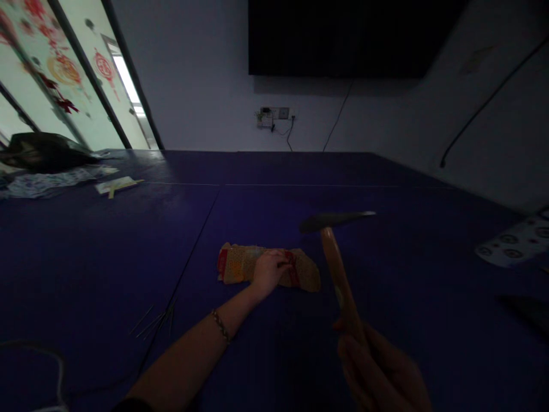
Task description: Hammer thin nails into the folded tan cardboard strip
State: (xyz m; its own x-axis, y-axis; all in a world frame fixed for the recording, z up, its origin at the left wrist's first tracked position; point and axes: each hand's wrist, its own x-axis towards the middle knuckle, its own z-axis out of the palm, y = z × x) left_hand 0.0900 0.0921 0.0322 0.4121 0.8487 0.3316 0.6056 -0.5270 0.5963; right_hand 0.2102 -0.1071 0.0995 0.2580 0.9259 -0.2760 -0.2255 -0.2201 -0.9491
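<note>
My left hand point(269, 270) rests on a yellow and red patterned packet point(240, 264) lying flat on the dark blue table point(300, 171), fingers pressing near its red band. My right hand point(377, 366) grips the wooden handle of a hammer point(338, 274), raised above the table to the right of the packet. The dark metal head sits level, higher than the packet and apart from it. A beaded bracelet circles my left wrist.
Several thin sticks point(156, 321) lie left of my forearm. A dark bag point(43, 150), patterned paper point(51, 182) and a light card point(118, 185) sit at the far left. A patterned sheet point(512, 243) lies at the right edge. A cable point(51, 366) loops front left.
</note>
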